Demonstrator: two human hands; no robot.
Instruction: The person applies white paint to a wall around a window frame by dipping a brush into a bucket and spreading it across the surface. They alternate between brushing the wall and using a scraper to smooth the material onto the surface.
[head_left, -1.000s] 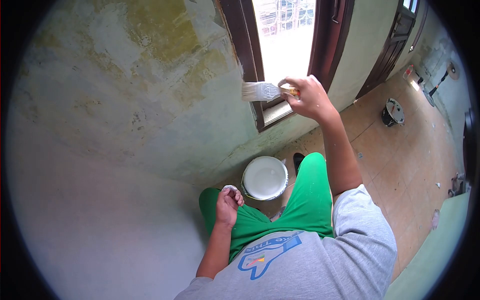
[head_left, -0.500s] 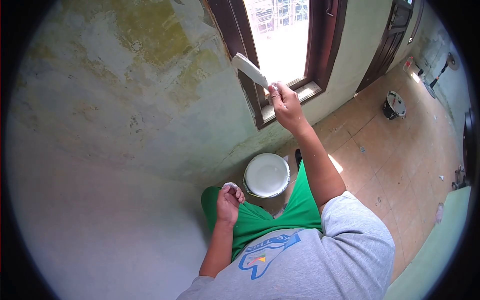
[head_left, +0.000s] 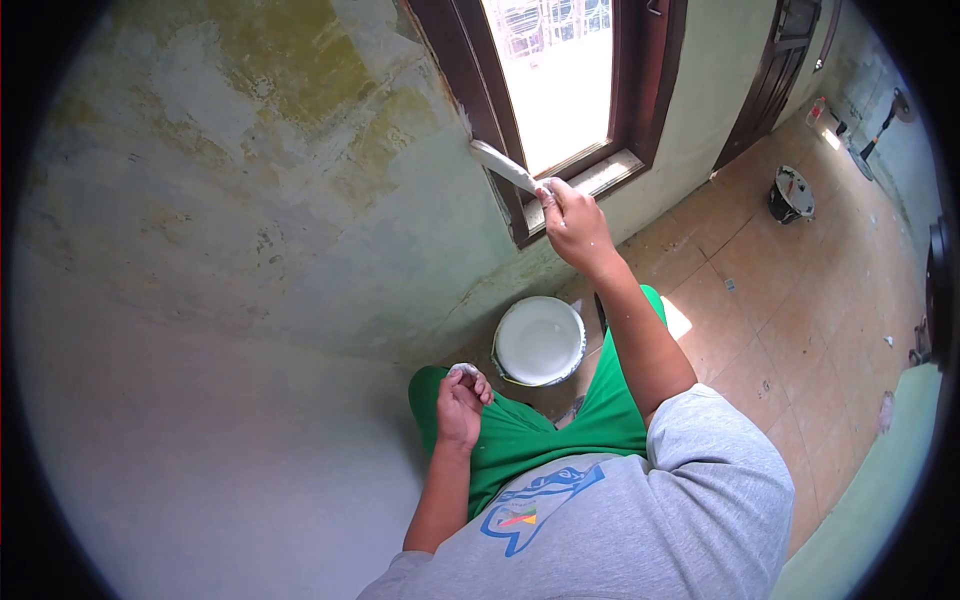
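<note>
My right hand (head_left: pixel 577 226) is closed round the handle of a putty knife (head_left: pixel 506 167). White paste coats its blade, whose tip is at the edge where the dark window frame (head_left: pixel 478 100) meets the patchy wall (head_left: pixel 330 190). White smears mark the fingers of this hand. My left hand (head_left: pixel 462 410) is held over my left thigh with its fingers curled. Something white shows at its fingertips; whether it is a held lump or only paste on the skin, I cannot make out. Between wall and knees stands a bucket (head_left: pixel 540 340) with a smooth white inside or filling.
A smaller black bucket (head_left: pixel 790 196) with a white-smeared inside stands on the tiled floor (head_left: pixel 770 310). Beyond it, a long-handled tool (head_left: pixel 880 130) leans near the far wall. A brown door (head_left: pixel 772 85) is past the window. Small scraps lie on the tiles.
My right hand and the putty knife have moved down slightly along the window frame's edge. The left hand stays curled in much the same place. The view has shifted a little.
</note>
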